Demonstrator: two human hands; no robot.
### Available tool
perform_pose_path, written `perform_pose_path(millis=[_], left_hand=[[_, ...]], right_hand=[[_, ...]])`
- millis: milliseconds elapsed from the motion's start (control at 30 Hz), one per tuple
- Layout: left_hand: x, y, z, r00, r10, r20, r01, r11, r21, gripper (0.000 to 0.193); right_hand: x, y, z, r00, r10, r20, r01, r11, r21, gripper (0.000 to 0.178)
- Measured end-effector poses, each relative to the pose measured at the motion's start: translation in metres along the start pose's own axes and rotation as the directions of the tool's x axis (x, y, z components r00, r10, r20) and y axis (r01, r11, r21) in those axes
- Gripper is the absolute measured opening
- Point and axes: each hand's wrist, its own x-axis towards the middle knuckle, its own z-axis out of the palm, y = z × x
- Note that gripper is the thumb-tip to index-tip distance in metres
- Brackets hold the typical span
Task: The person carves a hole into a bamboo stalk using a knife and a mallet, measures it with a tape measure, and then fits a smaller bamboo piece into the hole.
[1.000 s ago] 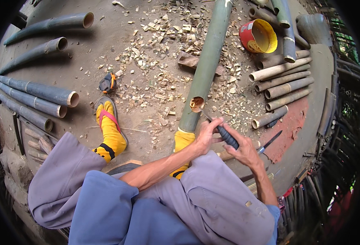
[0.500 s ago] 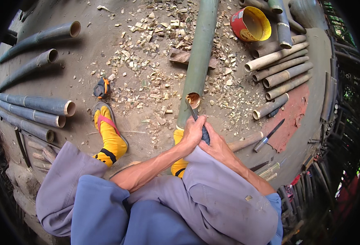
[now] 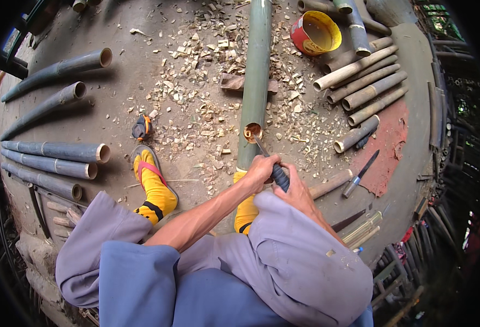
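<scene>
A green bamboo pole (image 3: 255, 76) runs away from me, its near end between my feet. Near that end is an oval hole (image 3: 252, 131) with a pale, reddish-brown inside and a curled shaving in it. The blade of a knife (image 3: 280, 176) with a dark wrapped handle points into this hole. My left hand (image 3: 263, 168) is closed around the knife near where blade and handle meet. My right hand (image 3: 297, 189) wraps the rear of the handle beside my raised right knee; some of its fingers are hidden.
Pale wood chips (image 3: 196, 98) litter the ground around a wood block (image 3: 232, 82) under the pole. Bamboo lengths (image 3: 55, 149) lie left, more (image 3: 373, 86) right. Also about are a tape measure (image 3: 141, 127), a red-and-yellow bucket (image 3: 316, 34) and another knife (image 3: 361, 174).
My right hand has shifted back and right along the handle, baring more of it. The knife's tip now sits at the hole's lower right, and a curled shaving shows inside. The whole view has shifted slightly.
</scene>
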Motion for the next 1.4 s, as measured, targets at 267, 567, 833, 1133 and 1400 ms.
perform_pose_path(millis=[267,567,833,1133,1400], left_hand=[[0.014,0.025,0.015,0.940,0.259,0.222,-0.046,0.740,-0.671,0.026],[0.026,0.058,0.005,0.875,0.452,0.174,0.007,0.348,-0.937,0.039],[-0.018,-0.032,-0.008,0.902,0.241,0.358,-0.178,0.964,-0.200,0.074],[-0.061,0.080,-0.072,0.834,0.531,0.152,-0.375,0.344,0.861,0.042],[-0.091,0.148,-0.129,0.868,0.233,0.438,-0.290,-0.478,0.829,0.034]], right_hand=[[0.082,0.001,-0.062,0.784,-0.612,0.102,0.376,0.338,-0.863,0.035],[0.179,-0.107,-0.079,0.728,-0.358,0.586,0.612,-0.046,-0.789,0.018],[0.064,0.039,-0.048,0.936,0.058,0.347,-0.060,0.998,-0.006,0.037],[0.035,-0.077,-0.041,0.662,-0.740,-0.117,0.583,0.607,-0.540,0.051],[0.110,-0.049,0.078,0.590,-0.806,-0.043,0.806,0.591,-0.009,0.056]])
